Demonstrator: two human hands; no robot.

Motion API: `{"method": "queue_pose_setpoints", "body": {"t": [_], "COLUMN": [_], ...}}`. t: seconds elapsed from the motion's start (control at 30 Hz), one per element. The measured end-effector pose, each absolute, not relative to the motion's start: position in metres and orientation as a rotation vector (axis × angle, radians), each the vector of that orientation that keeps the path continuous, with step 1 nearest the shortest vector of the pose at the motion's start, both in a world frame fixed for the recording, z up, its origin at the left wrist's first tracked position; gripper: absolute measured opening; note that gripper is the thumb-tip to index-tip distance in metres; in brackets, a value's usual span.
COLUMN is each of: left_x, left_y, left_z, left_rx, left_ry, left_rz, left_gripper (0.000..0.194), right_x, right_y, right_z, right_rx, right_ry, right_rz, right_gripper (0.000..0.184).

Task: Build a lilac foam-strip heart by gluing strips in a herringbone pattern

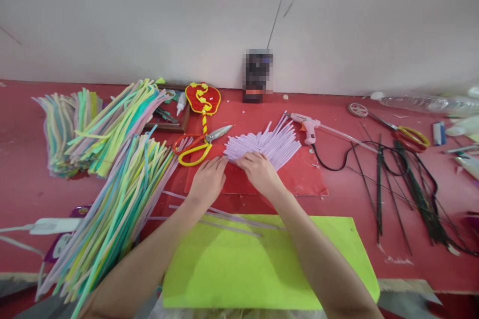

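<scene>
Head view: lilac stems (277,144) (fanned, feathery).

Scissors (209,142) lie left of the glue gun (307,125) on the table (348,184).

No lettering seems readable anywhere; the pixelated phone-like object (257,76) shows none.

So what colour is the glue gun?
The glue gun is pale pink; it shows best in the head view.
</scene>
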State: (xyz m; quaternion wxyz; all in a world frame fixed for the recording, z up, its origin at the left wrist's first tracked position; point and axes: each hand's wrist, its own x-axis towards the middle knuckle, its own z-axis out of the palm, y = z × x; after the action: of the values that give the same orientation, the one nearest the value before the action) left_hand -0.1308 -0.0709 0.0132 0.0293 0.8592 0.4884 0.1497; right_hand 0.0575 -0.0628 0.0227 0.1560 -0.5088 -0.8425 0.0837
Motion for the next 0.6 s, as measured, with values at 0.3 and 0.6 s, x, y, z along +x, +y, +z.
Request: {"method": "queue_pose_setpoints", "body": {"t": [0.3, 0.6], "left_x": [-0.133, -0.120], "left_y": [-0.067, -0.086], "left_z": [0.011, 0.016], "left_rx": [2.557, 2.695], "left_ry": [1.515, 1.608], "left_rz": [0.587, 0.291], "left_gripper": [0.040, 0.044], "right_x": [0.127, 0.156], "right_y": [-0.080, -0.104], "right_z": [0.029, 0.000], "right_rx": [-1.383, -1.419], "right_ry": [-2.163, -2.249], "right_rz": [0.321, 0.221], "right_gripper": [0.029, 0.035]}}
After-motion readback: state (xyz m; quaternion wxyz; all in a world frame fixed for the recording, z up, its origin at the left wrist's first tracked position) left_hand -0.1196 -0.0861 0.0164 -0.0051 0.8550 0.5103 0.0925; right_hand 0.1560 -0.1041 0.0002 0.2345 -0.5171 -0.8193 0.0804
